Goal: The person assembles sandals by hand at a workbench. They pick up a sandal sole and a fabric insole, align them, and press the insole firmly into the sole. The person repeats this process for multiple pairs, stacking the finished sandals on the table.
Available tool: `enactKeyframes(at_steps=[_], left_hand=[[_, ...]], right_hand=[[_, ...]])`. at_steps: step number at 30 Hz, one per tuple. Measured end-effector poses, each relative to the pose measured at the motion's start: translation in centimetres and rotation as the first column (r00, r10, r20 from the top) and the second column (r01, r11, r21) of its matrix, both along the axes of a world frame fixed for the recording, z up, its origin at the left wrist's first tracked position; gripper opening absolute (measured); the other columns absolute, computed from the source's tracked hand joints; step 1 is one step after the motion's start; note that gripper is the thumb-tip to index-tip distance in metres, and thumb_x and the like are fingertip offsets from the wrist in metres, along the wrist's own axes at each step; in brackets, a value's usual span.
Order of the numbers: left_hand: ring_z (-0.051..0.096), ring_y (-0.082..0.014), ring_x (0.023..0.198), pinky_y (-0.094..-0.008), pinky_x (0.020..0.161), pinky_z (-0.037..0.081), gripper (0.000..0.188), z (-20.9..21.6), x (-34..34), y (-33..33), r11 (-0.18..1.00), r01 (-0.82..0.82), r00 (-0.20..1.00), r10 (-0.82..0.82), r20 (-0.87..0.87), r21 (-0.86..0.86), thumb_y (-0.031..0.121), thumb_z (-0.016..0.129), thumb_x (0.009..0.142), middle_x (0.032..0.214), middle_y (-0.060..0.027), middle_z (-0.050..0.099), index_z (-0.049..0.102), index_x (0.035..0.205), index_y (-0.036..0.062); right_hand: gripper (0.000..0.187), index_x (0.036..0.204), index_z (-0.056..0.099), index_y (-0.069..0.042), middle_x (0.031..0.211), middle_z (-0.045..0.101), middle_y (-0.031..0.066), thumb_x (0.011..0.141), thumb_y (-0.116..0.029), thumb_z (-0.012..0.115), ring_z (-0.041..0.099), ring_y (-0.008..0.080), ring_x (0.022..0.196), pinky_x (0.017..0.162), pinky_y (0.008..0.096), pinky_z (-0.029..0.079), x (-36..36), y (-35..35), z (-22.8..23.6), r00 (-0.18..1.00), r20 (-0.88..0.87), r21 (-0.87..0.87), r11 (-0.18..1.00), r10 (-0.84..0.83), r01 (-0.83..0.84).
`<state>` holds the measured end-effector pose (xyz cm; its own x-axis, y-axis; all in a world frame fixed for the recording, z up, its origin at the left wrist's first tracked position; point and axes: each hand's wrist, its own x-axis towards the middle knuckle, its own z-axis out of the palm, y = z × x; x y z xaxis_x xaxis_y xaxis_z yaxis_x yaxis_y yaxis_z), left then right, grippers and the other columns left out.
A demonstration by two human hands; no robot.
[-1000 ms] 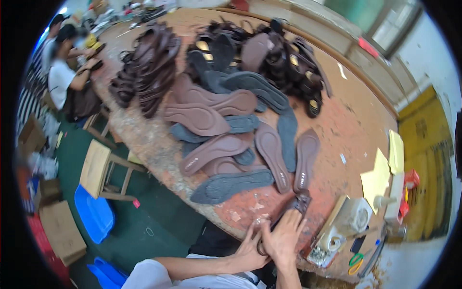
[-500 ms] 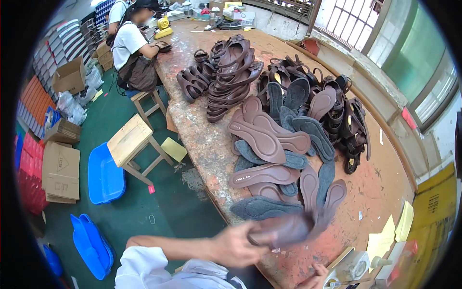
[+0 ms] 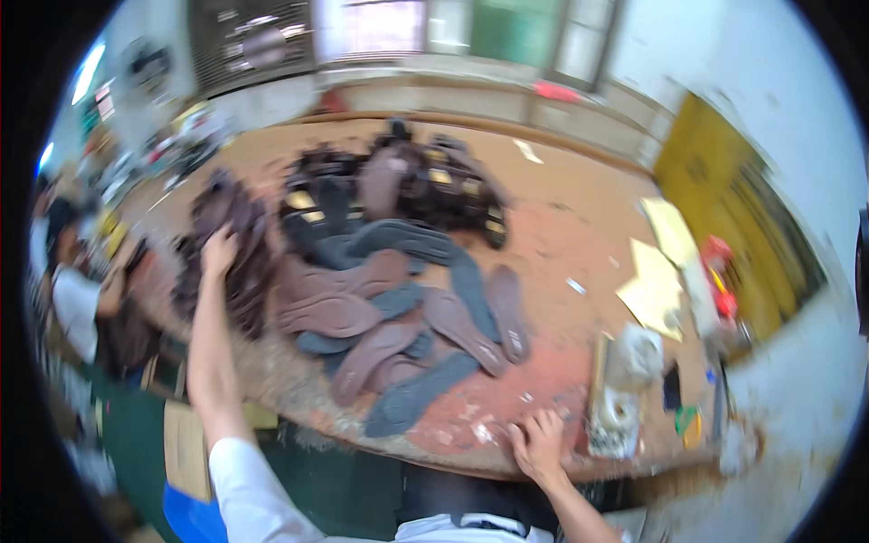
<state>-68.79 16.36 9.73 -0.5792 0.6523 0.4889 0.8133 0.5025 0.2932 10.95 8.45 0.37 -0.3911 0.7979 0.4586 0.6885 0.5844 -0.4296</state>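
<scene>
My left hand (image 3: 220,251) reaches out to a pile of dark brown sandals (image 3: 237,204) on the left of the table. Its fingers are curled against a sandal on the pile; motion blur hides the exact grip. At the table's front edge my right hand (image 3: 540,443) rests with its fingers apart and nothing in them. Between the two hands lie loose brown insoles (image 3: 457,328) and grey ones (image 3: 421,394), overlapping one another.
More dark sandals (image 3: 444,185) are heaped behind the insoles. Near my right hand stands a tray (image 3: 599,398) with a whitish container (image 3: 634,355). Yellow paper sheets (image 3: 654,288) lie farther right. A person (image 3: 77,294) sits at the table's left side.
The view has swung right. My left hand, which held a brown shoe over the insoles, has moved away to the sandal pile. My right hand now shows fully at the table edge.
</scene>
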Motion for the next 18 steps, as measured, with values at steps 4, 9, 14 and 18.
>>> enactKeyframes(at_steps=[4, 9, 14, 18], left_hand=[[0.07, -0.0403, 0.125, -0.0472, 0.107, 0.053, 0.048, 0.7, -3.8, -3.4, 0.994, 0.094, 0.995, -0.093, -0.022, 0.053, 0.021, 0.06, 0.104, 0.137, -0.0276, 0.07, 0.064, 0.148, 0.0024], [0.055, -0.0459, 0.144, -0.0483, 0.123, 0.039, 0.054, -3.5, 6.7, -7.2, 1.0, -0.001, 0.993, 0.005, -0.12, 0.029, 0.028, 0.06, 0.109, 0.15, -0.032, 0.061, 0.059, 0.148, -0.0083], [0.012, -0.0531, 0.164, -0.0593, 0.133, 0.016, 0.138, -6.8, 39.5, -18.0, 0.914, 0.39, 0.921, -0.387, 0.048, -0.112, 0.068, 0.09, 0.072, 0.177, -0.035, 0.013, 0.025, 0.17, -0.0045], [0.007, -0.0632, 0.16, -0.0818, 0.121, 0.018, 0.15, -8.6, 47.6, -16.7, 0.898, 0.177, 0.967, -0.084, 0.239, -0.403, 0.088, 0.08, 0.066, 0.18, -0.029, -0.002, 0.011, 0.176, 0.0139]], right_hand=[[0.048, 0.128, 0.068, -0.003, 0.129, 0.063, 0.0184, 0.094, -0.035, 0.079, 0.058, 0.0397, 0.121, 0.106, 0.0526, 0.044, -1.7, -0.3, -0.1, 0.992, -0.083, -0.066, 0.994, -0.097, 0.091], [0.098, 0.165, 0.034, -0.002, 0.166, 0.032, 0.0335, 0.094, -0.055, 0.076, 0.035, 0.0512, 0.152, 0.126, 0.06, 0.028, -1.5, 4.0, -0.7, 0.953, 0.014, -0.161, 0.94, -0.303, 0.302], [0.109, 0.171, 0.024, -0.001, 0.173, 0.02, 0.037, 0.095, -0.065, 0.07, 0.025, 0.0532, 0.16, 0.131, 0.0604, 0.02, -8.1, 10.1, -2.0, 0.958, -0.068, -0.285, 0.926, -0.279, 0.25], [0.114, 0.171, 0.024, -0.003, 0.173, 0.022, 0.0364, 0.093, -0.072, 0.068, 0.024, 0.0512, 0.161, 0.133, 0.0591, 0.017, -15.3, 11.3, -1.6, 0.991, -0.033, -0.316, 0.942, -0.13, 0.113]])
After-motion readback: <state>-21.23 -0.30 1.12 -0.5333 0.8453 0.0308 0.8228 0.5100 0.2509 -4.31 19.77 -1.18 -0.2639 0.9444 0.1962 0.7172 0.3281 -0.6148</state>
